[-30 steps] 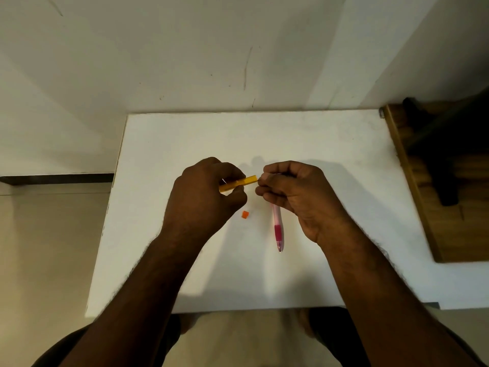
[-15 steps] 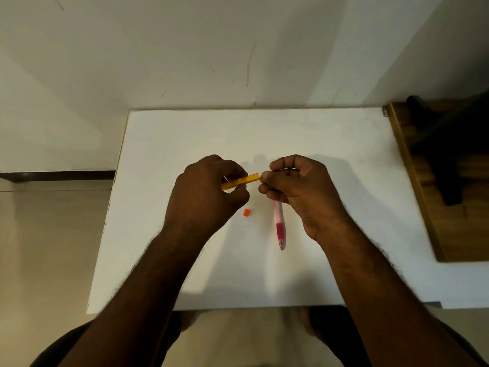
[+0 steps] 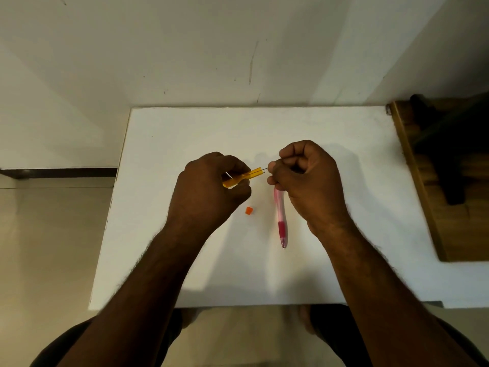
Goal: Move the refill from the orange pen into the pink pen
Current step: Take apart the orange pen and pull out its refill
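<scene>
My left hand [image 3: 209, 192] grips the translucent orange pen [image 3: 247, 175] above the white table, its open end pointing right. My right hand [image 3: 307, 178] pinches the thin refill [image 3: 265, 169], of which a short dark length shows between the pen's end and my fingertips. The pink pen [image 3: 280, 218] lies flat on the table below my right hand, tip toward me, its upper end hidden under my fingers. A small orange cap piece [image 3: 248, 210] lies on the table between my hands.
The white table [image 3: 185, 133] stands against a pale wall. A wooden piece of furniture [image 3: 423, 197] with dark objects on it adjoins the table's right edge. Tiled floor lies to the left.
My right hand has drawn slightly to the right and up, and a short length of refill now shows outside the orange pen. The left hand stays in place.
</scene>
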The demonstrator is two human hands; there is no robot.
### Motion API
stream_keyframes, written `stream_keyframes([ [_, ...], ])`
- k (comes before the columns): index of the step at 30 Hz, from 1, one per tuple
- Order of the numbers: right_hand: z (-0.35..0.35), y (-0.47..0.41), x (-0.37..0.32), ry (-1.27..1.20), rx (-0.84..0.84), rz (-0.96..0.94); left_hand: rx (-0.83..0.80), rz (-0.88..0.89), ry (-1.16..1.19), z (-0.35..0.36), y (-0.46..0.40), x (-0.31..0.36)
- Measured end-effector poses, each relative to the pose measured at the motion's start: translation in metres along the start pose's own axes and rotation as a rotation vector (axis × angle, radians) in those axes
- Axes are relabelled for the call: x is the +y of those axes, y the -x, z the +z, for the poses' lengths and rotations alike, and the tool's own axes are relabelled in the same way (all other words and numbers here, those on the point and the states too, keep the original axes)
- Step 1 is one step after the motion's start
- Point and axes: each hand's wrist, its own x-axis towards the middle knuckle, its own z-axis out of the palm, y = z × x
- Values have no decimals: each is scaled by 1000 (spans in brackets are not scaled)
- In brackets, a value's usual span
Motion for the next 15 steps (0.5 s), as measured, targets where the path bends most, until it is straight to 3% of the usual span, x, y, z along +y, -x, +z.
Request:
stream_keyframes([
  [9, -9, 1, -5, 103, 139, -262, -23, 3, 41, 3, -3, -7],
  [15, -16, -2, -8, 104, 218, -318, -37, -16, 86, 5, -4, -12],
])
